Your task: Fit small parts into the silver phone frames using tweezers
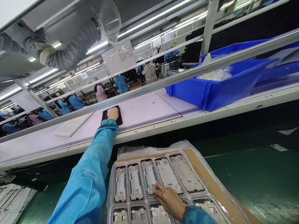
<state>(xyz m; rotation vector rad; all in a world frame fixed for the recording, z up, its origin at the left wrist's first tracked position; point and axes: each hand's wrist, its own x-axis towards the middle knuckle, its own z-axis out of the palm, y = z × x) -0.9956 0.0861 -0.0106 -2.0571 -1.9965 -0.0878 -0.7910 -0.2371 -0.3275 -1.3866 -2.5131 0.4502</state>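
My left hand reaches far out to the shelf, fingers curled down over a small black tray. What those fingers hold is hidden; a bit of white shows beside them. Below, a clear plastic tray carries rows of metal phone frames. My right hand has its bent fingers closed at the lower right edge of a phone frame with blue strips along its sides. Two frames to its left, including one phone frame, bear blue strips too. To the right, a plain phone frame shows no strips.
A blue bin holding plastic bags stands on the shelf, behind a metal rail. A white foam slab lies at left. Cardboard sits under the tray. More trays rest lower left. Several people work beyond.
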